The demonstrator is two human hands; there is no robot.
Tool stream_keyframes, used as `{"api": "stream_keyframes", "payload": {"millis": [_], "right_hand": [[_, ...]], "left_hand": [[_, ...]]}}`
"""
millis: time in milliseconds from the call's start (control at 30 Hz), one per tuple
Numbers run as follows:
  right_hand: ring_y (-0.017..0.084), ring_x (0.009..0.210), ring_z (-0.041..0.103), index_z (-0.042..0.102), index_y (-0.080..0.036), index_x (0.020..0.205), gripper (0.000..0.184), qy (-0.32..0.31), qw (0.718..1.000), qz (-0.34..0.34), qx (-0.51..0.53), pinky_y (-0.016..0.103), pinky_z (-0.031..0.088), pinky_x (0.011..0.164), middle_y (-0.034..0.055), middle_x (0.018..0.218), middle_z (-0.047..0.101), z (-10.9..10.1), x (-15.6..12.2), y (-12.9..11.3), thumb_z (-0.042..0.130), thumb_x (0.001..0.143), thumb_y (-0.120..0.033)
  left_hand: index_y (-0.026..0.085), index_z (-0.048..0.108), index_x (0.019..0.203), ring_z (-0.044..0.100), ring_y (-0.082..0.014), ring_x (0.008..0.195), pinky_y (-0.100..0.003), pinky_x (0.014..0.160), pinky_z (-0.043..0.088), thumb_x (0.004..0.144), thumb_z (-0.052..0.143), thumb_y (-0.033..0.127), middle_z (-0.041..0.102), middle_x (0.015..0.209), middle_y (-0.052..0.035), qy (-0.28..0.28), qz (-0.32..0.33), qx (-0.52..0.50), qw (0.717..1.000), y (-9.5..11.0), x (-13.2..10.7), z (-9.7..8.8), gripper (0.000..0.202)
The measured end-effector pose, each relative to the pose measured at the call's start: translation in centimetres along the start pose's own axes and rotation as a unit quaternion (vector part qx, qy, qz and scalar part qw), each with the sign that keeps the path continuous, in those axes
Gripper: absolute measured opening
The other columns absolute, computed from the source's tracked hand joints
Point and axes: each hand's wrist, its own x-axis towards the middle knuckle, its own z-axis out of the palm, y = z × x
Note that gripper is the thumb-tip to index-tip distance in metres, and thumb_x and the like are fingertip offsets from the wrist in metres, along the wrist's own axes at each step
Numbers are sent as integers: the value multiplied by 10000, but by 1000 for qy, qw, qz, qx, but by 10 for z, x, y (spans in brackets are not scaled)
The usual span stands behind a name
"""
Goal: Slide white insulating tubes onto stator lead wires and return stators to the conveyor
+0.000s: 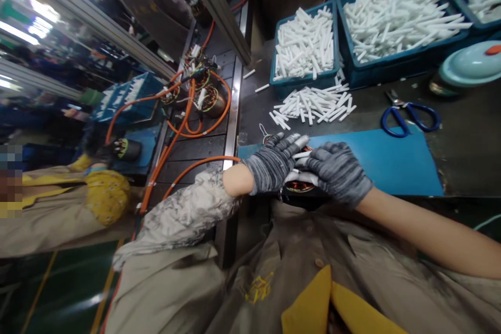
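Note:
Both my hands wear grey knit gloves and meet over a copper-wound motor stator [299,186] at the near edge of a blue mat [383,159]. My left hand [274,162] lies across the stator's left side with fingers curled over it. My right hand [336,171] covers its right side, fingers closed on a short white tube [302,155] between the two hands. Most of the stator is hidden under the gloves.
Loose white tubes [313,105] lie piled behind the mat. Two blue bins [303,44] [399,15] hold several more. Blue-handled scissors [410,116] lie to the right, beside a pale lid [472,62]. A conveyor [195,115] with stators and orange cables runs on the left, where other people work.

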Motion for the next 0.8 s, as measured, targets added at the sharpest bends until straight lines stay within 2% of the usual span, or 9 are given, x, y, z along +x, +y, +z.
{"api": "stream_keyframes", "payload": {"millis": [67,200,333,467,567,633,800], "right_hand": [[286,893,625,798,-210,1096,386,43,999,-9,-2,393,415,760,142,956,746,6,-11,13,567,993,-502],[243,847,646,771,-202,1145,358,71,991,-41,102,357,491,749,110,966,722,21,-21,40,556,1007,-453],[236,875,644,771,-211,1123,364,118,985,-78,95,351,500,783,106,977,720,30,-15,49,506,1031,-442],[223,837,612,780,-188,1014,396,106,988,-89,71,347,482,785,108,907,704,31,-9,46,464,1047,-425],[227,822,597,770,-171,987,445,106,984,-96,105,354,482,774,113,888,696,30,-6,49,420,1055,-439],[227,825,602,761,-179,997,463,96,979,-102,148,355,491,774,108,899,695,31,-6,54,402,1055,-466],[259,906,624,755,-232,1059,424,65,971,-58,223,414,514,852,97,957,709,36,-4,64,453,1019,-527]], "left_hand": [[157,508,1515,375,-383,1516,-586,1228,310,1017,522,489,355,1652,-193,-2,-5,23,1000,7,2,-2,599],[183,555,1481,383,-359,1516,-583,1243,298,992,571,461,413,1630,-153,-24,10,35,999,18,12,-3,563],[163,573,1457,369,-359,1524,-610,1249,282,990,565,445,409,1633,-152,-33,-7,43,998,23,20,-7,545],[196,595,1433,372,-365,1521,-668,1238,260,991,569,424,413,1636,-129,-6,-75,50,996,16,19,-8,498],[208,716,1269,404,-352,1506,-625,1233,312,1001,552,432,456,1613,-104,-44,-48,32,997,11,20,-7,386],[195,748,1201,406,-357,1505,-605,1237,320,990,565,454,455,1612,-108,-59,-21,21,998,10,25,-7,381],[211,655,1362,310,-360,1554,-648,1275,190,948,632,405,395,1651,-96,-4,-17,12,1000,11,37,-4,457]]}}
